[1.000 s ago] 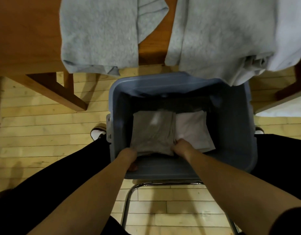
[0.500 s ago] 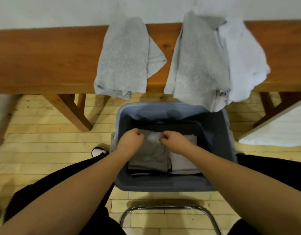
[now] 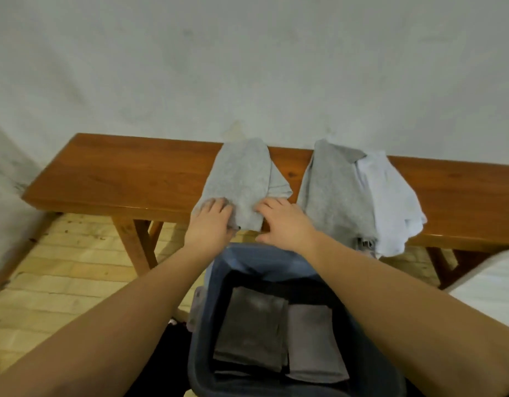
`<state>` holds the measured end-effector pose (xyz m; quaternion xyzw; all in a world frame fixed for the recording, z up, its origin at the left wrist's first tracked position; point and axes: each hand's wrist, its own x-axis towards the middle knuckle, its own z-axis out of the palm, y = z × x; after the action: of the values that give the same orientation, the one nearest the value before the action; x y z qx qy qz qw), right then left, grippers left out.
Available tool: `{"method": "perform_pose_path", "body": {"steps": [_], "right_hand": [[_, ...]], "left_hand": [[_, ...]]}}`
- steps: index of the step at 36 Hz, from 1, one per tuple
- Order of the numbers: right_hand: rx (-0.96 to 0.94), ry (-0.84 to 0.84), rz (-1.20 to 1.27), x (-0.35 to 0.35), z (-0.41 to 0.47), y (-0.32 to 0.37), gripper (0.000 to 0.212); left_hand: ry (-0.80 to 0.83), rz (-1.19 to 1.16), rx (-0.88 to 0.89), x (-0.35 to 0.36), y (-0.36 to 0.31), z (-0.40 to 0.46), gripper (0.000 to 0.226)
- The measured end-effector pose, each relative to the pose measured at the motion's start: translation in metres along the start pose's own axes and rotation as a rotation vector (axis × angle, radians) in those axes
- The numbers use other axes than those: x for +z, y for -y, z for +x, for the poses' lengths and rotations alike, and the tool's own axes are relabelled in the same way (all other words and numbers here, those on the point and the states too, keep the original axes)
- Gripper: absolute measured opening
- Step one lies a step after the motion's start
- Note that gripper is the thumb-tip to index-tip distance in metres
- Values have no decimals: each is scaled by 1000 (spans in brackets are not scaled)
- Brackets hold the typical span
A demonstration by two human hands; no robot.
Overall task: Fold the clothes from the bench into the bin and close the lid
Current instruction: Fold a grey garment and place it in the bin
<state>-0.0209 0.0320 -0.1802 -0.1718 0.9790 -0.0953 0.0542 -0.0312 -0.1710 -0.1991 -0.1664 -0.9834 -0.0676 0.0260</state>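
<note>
A light grey cloth [image 3: 240, 176] hangs over the front edge of the wooden bench [image 3: 118, 179]. My left hand [image 3: 210, 222] grips its lower left corner, where the fabric bunches. My right hand [image 3: 281, 222] lies on its lower right edge with fingers spread. Below my arms stands the blue-grey bin [image 3: 247, 253], with no lid on it. Inside lie a folded dark grey piece [image 3: 253, 325] and, to its right, a folded paler grey piece [image 3: 313, 339].
Further right on the bench hang another grey garment [image 3: 333, 196] and a white one [image 3: 390, 196]. A white flat surface [image 3: 491, 285] juts in at the right. The bench leg [image 3: 135, 242] stands left of the bin on a wooden floor. A plain wall rises behind.
Both hands have left the folded clothes in the bin and reached up to the grey cloth on the bench. The view has tilted up toward the wall.
</note>
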Motion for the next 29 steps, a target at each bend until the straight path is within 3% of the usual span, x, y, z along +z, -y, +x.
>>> {"method": "perform_pose_path", "body": {"steps": [4, 7, 9, 12, 17, 19, 24, 29], "right_hand": [[61, -171, 64, 17, -1, 9, 53], [92, -269, 21, 32, -2, 19, 34], [121, -291, 47, 29, 0, 24, 27], [150, -157, 34, 17, 2, 26, 31], [189, 9, 7, 4, 1, 36, 68], [235, 46, 22, -1, 3, 43, 70], [265, -29, 58, -21, -5, 61, 31], [284, -174, 242, -51, -26, 67, 21]], "left_hand": [[-12, -47, 26, -3, 4, 3, 53], [81, -100, 10, -12, 3, 2, 61], [146, -53, 4, -18, 7, 3, 48], [216, -68, -4, -23, 11, 6, 46], [221, -229, -108, -38, 1, 3, 41], [220, -323, -134, -49, -5, -3, 39], [124, -390, -148, -74, -24, -24, 28], [5, -747, -239, -112, -31, -38, 18]]}}
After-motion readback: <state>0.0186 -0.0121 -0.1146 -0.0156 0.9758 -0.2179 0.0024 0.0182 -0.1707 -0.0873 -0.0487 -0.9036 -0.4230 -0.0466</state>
